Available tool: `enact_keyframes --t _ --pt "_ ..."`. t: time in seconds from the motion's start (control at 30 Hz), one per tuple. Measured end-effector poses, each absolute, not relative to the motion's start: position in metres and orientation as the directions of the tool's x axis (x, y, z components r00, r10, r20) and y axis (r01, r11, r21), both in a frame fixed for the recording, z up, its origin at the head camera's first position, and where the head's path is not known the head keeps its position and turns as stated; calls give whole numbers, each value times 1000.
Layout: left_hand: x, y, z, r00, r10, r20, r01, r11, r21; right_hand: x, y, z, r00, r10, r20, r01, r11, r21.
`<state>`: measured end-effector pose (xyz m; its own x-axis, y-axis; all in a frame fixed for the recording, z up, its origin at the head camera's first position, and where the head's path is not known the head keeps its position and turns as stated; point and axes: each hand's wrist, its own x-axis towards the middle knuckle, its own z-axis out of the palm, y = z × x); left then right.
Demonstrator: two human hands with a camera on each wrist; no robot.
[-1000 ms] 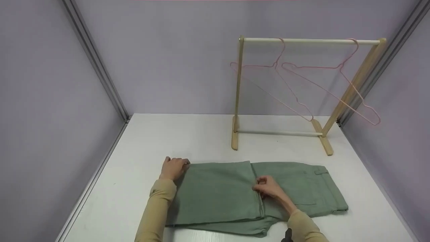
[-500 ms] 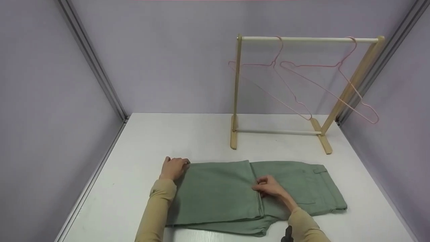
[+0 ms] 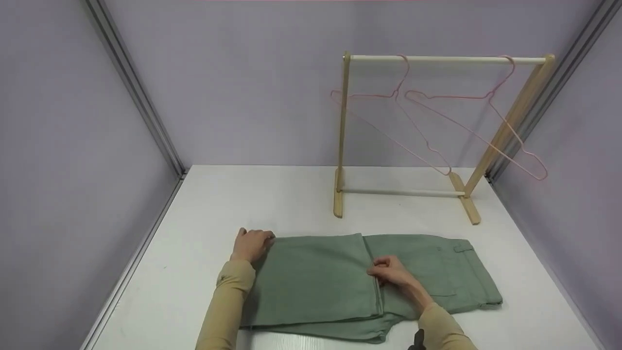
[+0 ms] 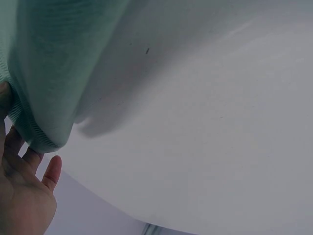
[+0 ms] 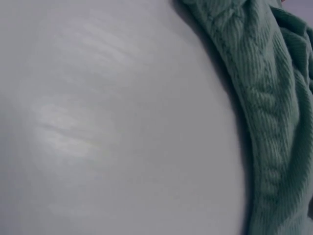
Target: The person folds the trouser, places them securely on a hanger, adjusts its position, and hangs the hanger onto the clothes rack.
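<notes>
Green trousers (image 3: 316, 279) lie on the white table, with the legs folded over toward the waistband (image 3: 481, 272) at the right. In the head view, my left hand (image 3: 250, 244) is at the far left corner of the fold. The left wrist view shows its thumb and fingers (image 4: 33, 159) pinching the fabric edge, little finger apart from the cloth. My right hand (image 3: 390, 270) pinches the leg hems near the middle of the trousers. Only green cloth (image 5: 274, 117) and table show in the right wrist view; the right hand is out of that frame.
A wooden rack (image 3: 338, 194) with a white top bar stands at the back right of the table (image 3: 204, 204). Two pink hangers (image 3: 399, 92) hang from it. Grey walls (image 3: 262, 97) enclose the table at the back and both sides.
</notes>
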<state>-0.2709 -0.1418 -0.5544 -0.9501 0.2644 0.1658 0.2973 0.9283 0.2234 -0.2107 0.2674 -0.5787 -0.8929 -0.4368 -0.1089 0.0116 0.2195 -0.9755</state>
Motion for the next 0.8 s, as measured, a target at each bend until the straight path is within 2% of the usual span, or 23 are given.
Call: enact_keyframes --t 0.27,0.47,0.8 --pt "-273 -141 -554 -956 259 135 284 932 226 -210 268 -577 -915 -375 -152 62 240 -969" --pt "-274 -141 -555 -957 257 134 283 928 241 -208 269 -577 -926 -341 -162 102 188 -977" --pt "-273 -140 -554 -956 254 144 285 921 265 -206 273 -579 -939 -318 -128 83 152 -985"
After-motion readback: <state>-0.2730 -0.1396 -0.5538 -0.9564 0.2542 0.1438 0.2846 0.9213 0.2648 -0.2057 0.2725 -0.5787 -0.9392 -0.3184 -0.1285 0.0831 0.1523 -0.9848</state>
